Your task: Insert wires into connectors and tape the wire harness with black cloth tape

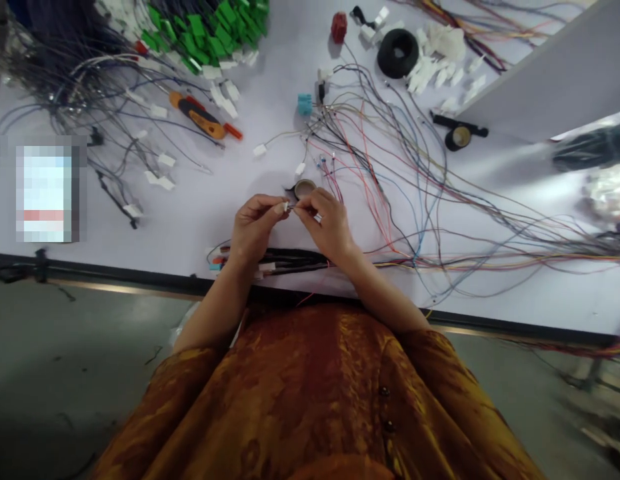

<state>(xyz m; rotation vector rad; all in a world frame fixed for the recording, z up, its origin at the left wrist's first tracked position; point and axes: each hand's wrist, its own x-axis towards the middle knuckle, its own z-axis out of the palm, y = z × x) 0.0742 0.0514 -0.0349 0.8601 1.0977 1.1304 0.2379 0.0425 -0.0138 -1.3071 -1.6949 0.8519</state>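
Near the front of the white table my left hand (255,223) pinches a small white connector (286,207) between thumb and fingertips. Close beside it, my right hand (327,223) is closed in a pinch on a thin wire (293,207) that meets the connector. Just behind both hands lies a roll of tape (304,189), partly covered by my right fingers. Several loose wires with metal terminals (326,161) spread out beyond the roll. Below my wrists runs a black-wrapped wire bundle (295,260) along the table's front edge.
An orange-and-black screwdriver (200,117) lies at the left, near a pile of green connectors (215,30). A blue connector (305,104), a red connector (339,28) and a black tape roll (398,53) lie farther back. Long coloured wires (470,200) stretch right beside a grey panel (545,73).
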